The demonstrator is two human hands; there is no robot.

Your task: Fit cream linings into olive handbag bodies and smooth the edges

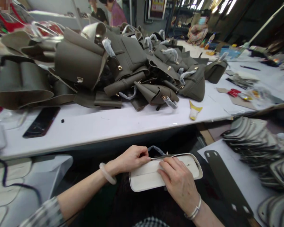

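Note:
Over my lap I hold an unfinished handbag [146,179] with a cream-white, round-cornered panel facing up. A plastic-wrapped handle [157,149] and a small metal fitting show behind its far edge. My left hand [134,159], with a pale bangle at the wrist, is closed, pinching the bag's far rim between thumb and fingertips. Lying over the panel, my right hand [177,179] has its fingers bent over the far edge and its thumb on the white surface. The underside of the bag is hidden.
A heap of dark grey-brown bags [127,56] covers the back of the white table [104,126]. A phone [41,122] and a yellow-white scrap [194,110] lie near its front edge. At right are a dark strip [227,179] and stacked panels [251,145]. Other people are behind.

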